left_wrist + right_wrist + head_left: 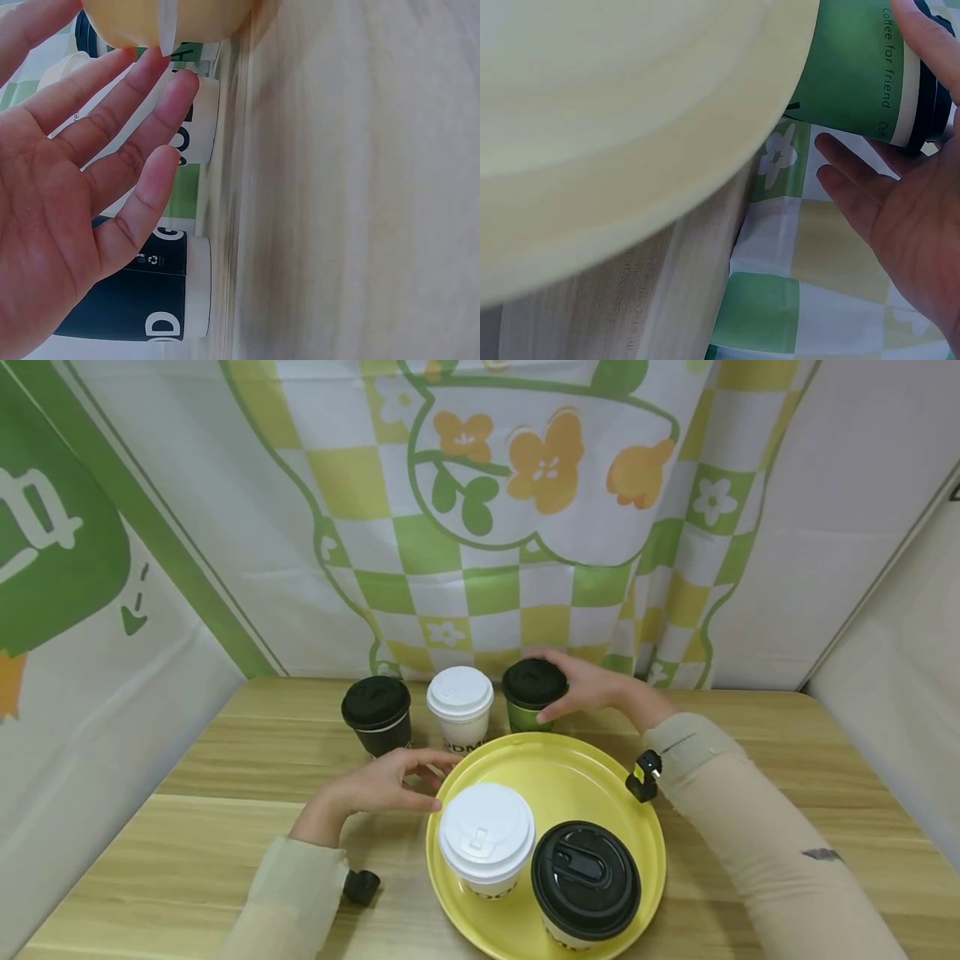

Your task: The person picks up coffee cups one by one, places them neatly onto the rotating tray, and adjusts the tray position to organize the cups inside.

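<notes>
My right hand (581, 683) grips a green paper cup (525, 717) with a black lid at the back of the table. In the right wrist view the thumb lies near the lid of the green cup (855, 71), and two fingers stretch out below it. My left hand (390, 782) is at the left rim of a round yellow tray (570, 760); its fingers look relaxed in the left wrist view, fingertips at the tray's underside (135, 19). On the tray stand a white-lidded cup (487, 831) and a larger black-lidded cup (587, 881).
Left of the green cup stand a white cup (460, 702) and a black cup (377, 714), both lidded, in a row. The wooden table (187, 852) meets a patterned curtain (487, 585) at its back edge. White fabric walls (900, 635) flank both sides.
</notes>
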A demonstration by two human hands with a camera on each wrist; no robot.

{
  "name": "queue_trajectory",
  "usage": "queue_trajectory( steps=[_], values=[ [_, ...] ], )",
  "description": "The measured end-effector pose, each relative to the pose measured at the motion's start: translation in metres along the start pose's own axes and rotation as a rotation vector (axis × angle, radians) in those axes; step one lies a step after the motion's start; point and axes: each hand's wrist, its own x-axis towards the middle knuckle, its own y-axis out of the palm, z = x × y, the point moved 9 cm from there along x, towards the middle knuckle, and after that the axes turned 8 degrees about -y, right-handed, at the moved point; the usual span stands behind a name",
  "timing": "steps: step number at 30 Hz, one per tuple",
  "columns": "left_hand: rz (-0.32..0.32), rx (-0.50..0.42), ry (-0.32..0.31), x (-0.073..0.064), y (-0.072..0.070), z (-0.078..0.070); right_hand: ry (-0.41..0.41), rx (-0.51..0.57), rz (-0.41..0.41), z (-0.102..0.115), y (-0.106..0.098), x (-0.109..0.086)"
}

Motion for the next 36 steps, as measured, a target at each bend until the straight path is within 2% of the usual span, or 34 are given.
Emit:
queue_trajectory(
  steps=[6,9,18,25,29,36],
  values=[
    [-0.002,-0.009,0.002,-0.001,0.001,0.001,-0.006,0.030,-0.006,0.002,0.000,-0.001],
    [0.003,-0.013,0.005,0.000,0.002,0.002,0.021,0.047,-0.018,0.000,-0.002,-0.004],
    [-0.011,0.008,0.011,0.000,-0.002,0.000,0.029,0.093,-0.094,-0.005,-0.019,-0.014],
    [-0.002,0.005,0.003,-0.001,-0.001,0.000,0.040,0.089,-0.134,-0.006,-0.030,-0.027],
    [-0.002,0.006,0.003,-0.002,0.000,-0.001,0.041,0.122,-0.159,-0.003,-0.036,-0.035],
    [-0.004,0.003,0.003,-0.001,0.001,-0.001,0.004,0.177,-0.210,0.003,-0.048,-0.049]
  ],
)
